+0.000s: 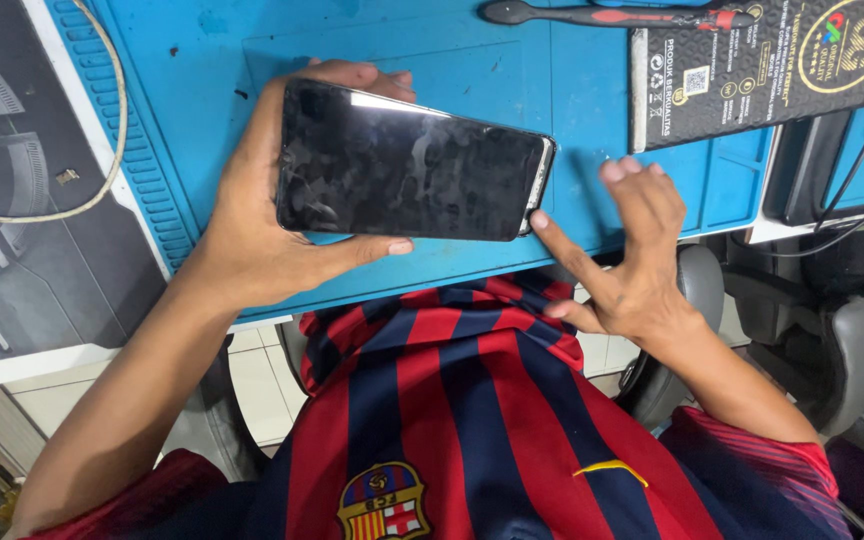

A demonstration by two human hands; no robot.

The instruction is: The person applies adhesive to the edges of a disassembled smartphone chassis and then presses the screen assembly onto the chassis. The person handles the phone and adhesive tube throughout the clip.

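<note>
The phone [407, 165] is in one piece as far as the picture shows: the dark glass front sits flat in its frame, the screen is off, and many smudges and light reflections lie on it. No part is lifted or taken off, and no tool touches it, so the work on the phone seems to be at a stage of holding and checking; what is already done inside it cannot be told from this view.

The phone is in the upper middle of the frame, held flat above the blue mat [202, 90] on the table [12, 250]. The left hand [262, 210] carries it from the left end: the thumb lies along the lower edge, the fingers wrap over the upper edge, and the palm is behind the short side. The grip is closed around the phone.

The right hand [632, 245] is to the right of the middle, spread and holding nothing. Its fingers point up and apart, and the thumb tip is just at the lower right corner of the phone, touching it or almost touching; this is not sure.

In the upper right of the frame lies a black box [762, 70] with gold print, and beside it a black and red brush [612, 15]. A pale cable [112, 130] curves at the upper left.
</note>
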